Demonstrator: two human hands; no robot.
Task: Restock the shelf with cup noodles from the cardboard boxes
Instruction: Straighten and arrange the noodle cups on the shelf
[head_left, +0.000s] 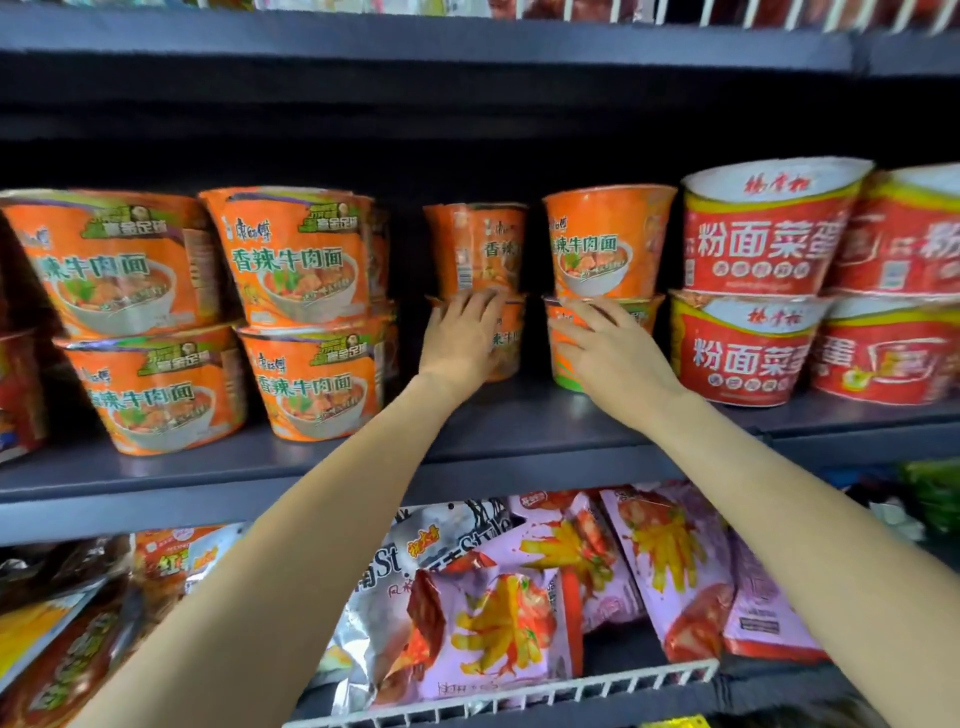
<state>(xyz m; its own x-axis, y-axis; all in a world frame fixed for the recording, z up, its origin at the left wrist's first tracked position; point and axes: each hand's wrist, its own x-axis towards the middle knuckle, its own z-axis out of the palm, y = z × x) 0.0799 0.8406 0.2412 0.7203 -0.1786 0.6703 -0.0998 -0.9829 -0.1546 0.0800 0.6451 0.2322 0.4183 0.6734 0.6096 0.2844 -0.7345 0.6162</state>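
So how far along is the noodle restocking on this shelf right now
Done: orange noodle bowls stand two high at the shelf's left, red bowls two high at the right. In hand: two middle orange stacks sit deep on the shelf; the left hand rests on one bottom cup, the right hand on the other, neither in a closed grip. Left: bare shelf in front of these stacks. No boxes in view.

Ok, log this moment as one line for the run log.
stage: placing | left hand: on lower orange cup | right hand: on lower orange-green cup | both stacks two high | boxes: not in view
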